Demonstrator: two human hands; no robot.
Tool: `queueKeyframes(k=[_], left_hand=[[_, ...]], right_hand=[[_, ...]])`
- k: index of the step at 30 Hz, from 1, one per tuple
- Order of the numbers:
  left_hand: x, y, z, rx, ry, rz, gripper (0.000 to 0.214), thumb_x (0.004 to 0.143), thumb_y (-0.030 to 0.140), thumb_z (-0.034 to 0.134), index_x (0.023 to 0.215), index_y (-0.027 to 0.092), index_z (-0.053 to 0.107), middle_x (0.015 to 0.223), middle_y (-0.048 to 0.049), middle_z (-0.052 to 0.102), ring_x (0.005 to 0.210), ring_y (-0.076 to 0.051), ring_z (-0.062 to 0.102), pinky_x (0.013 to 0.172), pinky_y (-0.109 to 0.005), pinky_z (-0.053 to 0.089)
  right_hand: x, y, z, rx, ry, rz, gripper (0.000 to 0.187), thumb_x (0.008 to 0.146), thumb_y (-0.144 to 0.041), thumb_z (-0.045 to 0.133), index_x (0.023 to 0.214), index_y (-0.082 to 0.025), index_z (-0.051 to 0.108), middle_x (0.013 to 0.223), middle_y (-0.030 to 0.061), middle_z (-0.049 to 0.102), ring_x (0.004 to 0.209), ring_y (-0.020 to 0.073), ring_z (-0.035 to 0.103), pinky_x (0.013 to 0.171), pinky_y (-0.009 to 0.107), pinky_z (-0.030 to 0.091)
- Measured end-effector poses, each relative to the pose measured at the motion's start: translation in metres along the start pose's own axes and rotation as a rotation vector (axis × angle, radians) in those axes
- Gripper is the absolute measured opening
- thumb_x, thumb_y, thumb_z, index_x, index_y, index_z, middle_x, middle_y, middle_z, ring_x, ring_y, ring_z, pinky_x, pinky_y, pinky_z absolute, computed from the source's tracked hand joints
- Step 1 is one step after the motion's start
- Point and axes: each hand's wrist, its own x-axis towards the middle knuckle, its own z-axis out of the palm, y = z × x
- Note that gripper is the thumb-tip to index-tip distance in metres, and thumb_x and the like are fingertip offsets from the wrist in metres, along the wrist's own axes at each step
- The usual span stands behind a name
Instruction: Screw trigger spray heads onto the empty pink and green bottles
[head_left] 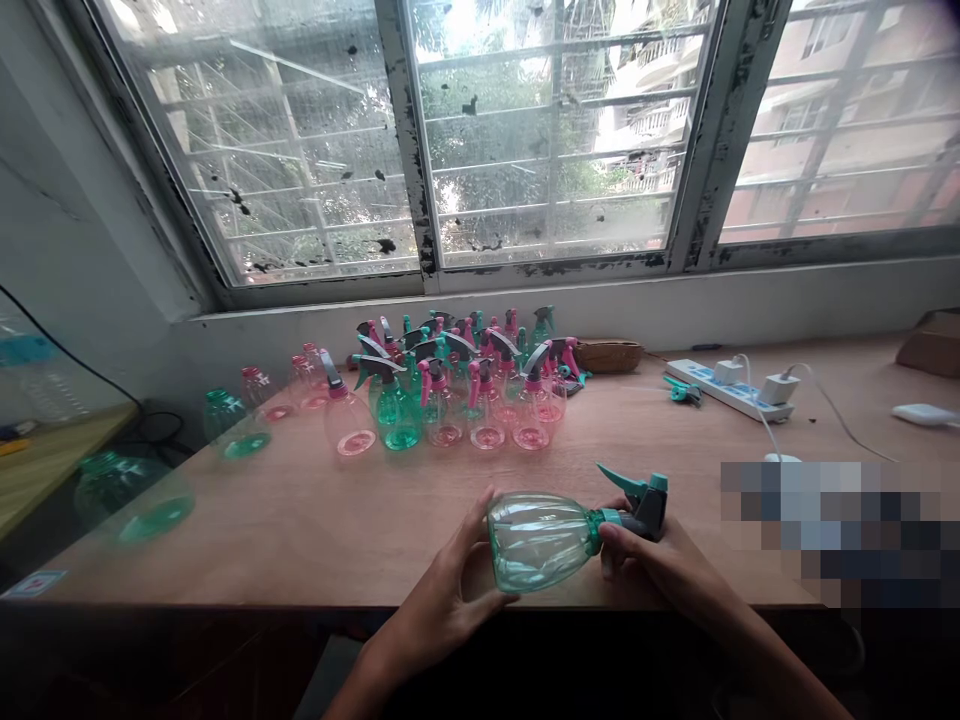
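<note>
I held the bottle (536, 545) on its side at lower centre of the frame, over the near edge of the worktop (300, 530). My hands were both on it: the left hand (450, 580) half-curled around its base, likely to steady the smooth body, and the right hand (664, 560) closed on the spray head (646, 515) near the collar (604, 520), presumably because that narrow part gave the firmest grip. The other sprayers (401, 415) stood bunched at centre, perhaps to leave elbow room. My bottle was clear green, ribbed and rounded, narrowing rightward to a teal collar, with a dark grey head and a teal trigger (622, 481) pointing up and left.
</note>
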Motion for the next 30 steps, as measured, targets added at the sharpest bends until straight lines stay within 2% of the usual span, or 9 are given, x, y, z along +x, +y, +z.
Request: queueKeyframes(k=[3,7,10,12,15,18,22,26,30], left_hand=[[0.0006,0.0029,-0.0003,0.004,-0.008,-0.024,0.112,0.081,0.02,0.084,0.161,0.043,0.009,0.166,-0.0025,0.032,0.149,-0.032,0.037,0.124,-0.048,0.033],[0.0012,0.002,-0.0008,-0.038,-0.007,0.001,0.101,0.085,0.019,0.079,0.16,0.044,0.016,0.168,-0.0005,0.027,0.152,-0.032,0.031,0.122,-0.046,0.037],[0.0004,-0.0013,0.0,-0.067,-0.017,0.028,0.095,0.09,0.015,0.073,0.159,0.047,0.016,0.169,0.0,0.023,0.147,-0.031,0.041,0.119,-0.046,0.041],[0.0001,-0.0015,0.0001,-0.065,-0.026,0.018,0.099,0.089,0.015,0.073,0.159,0.048,0.011,0.168,-0.0012,0.026,0.144,-0.03,0.046,0.12,-0.047,0.04],[0.0006,0.0011,-0.0009,-0.063,-0.015,-0.013,0.112,0.082,0.019,0.082,0.161,0.044,0.006,0.167,-0.0037,0.031,0.147,-0.032,0.04,0.122,-0.048,0.036],[0.0014,0.0021,-0.0021,-0.023,0.005,-0.038,0.105,0.083,0.024,0.082,0.161,0.038,0.014,0.166,-0.0049,0.032,0.15,-0.034,0.034,0.123,-0.049,0.034],[0.0011,-0.0011,-0.0013,0.041,0.044,-0.037,0.105,0.083,0.022,0.081,0.161,0.039,0.014,0.168,-0.0046,0.028,0.147,-0.034,0.04,0.122,-0.048,0.036],[0.0009,0.0006,-0.0004,0.027,0.031,-0.039,0.11,0.083,0.021,0.082,0.161,0.04,0.007,0.163,-0.0047,0.038,0.147,-0.031,0.04,0.124,-0.049,0.031],[0.0021,0.0044,-0.0009,0.005,0.042,-0.075,0.106,0.08,0.025,0.084,0.161,0.036,0.017,0.164,-0.0064,0.037,0.148,-0.034,0.038,0.122,-0.05,0.035]], right_hand=[[0.0006,0.0002,-0.0004,-0.004,-0.011,-0.012,0.042,0.082,-0.059,0.074,0.092,-0.02,0.062,0.06,0.003,0.073,0.06,0.024,0.068,0.059,0.032,0.049],[0.0007,0.0017,-0.0008,0.007,-0.005,-0.006,0.041,0.083,-0.057,0.074,0.094,-0.02,0.061,0.062,0.0028,0.073,0.06,0.0236,0.069,0.057,0.031,0.049],[0.0,0.0023,-0.0006,0.016,-0.002,-0.007,0.04,0.084,-0.056,0.074,0.094,-0.019,0.062,0.06,0.0026,0.073,0.059,0.023,0.069,0.057,0.031,0.05],[-0.0006,0.0018,-0.0002,0.019,0.0,-0.013,0.04,0.085,-0.055,0.074,0.094,-0.018,0.062,0.06,0.0028,0.073,0.058,0.0225,0.068,0.057,0.031,0.05],[-0.0013,0.0003,0.0005,0.028,-0.003,-0.023,0.04,0.084,-0.055,0.075,0.094,-0.018,0.062,0.06,0.003,0.073,0.058,0.0225,0.068,0.058,0.032,0.05],[-0.001,-0.0001,0.0007,0.041,-0.007,-0.023,0.04,0.083,-0.054,0.076,0.094,-0.018,0.062,0.063,0.0031,0.073,0.058,0.0225,0.068,0.057,0.031,0.051],[0.0001,0.0014,0.0003,0.043,-0.011,-0.021,0.039,0.084,-0.054,0.075,0.094,-0.019,0.061,0.061,0.0023,0.072,0.058,0.0223,0.069,0.056,0.031,0.05],[-0.0007,-0.0003,0.0014,0.046,0.001,-0.029,0.039,0.082,-0.054,0.077,0.093,-0.019,0.061,0.062,0.0014,0.072,0.057,0.0214,0.068,0.056,0.03,0.05],[-0.0026,-0.0041,0.0041,0.036,0.028,-0.02,0.041,0.08,-0.056,0.077,0.092,-0.019,0.062,0.062,0.0011,0.072,0.057,0.0218,0.067,0.055,0.03,0.05]])
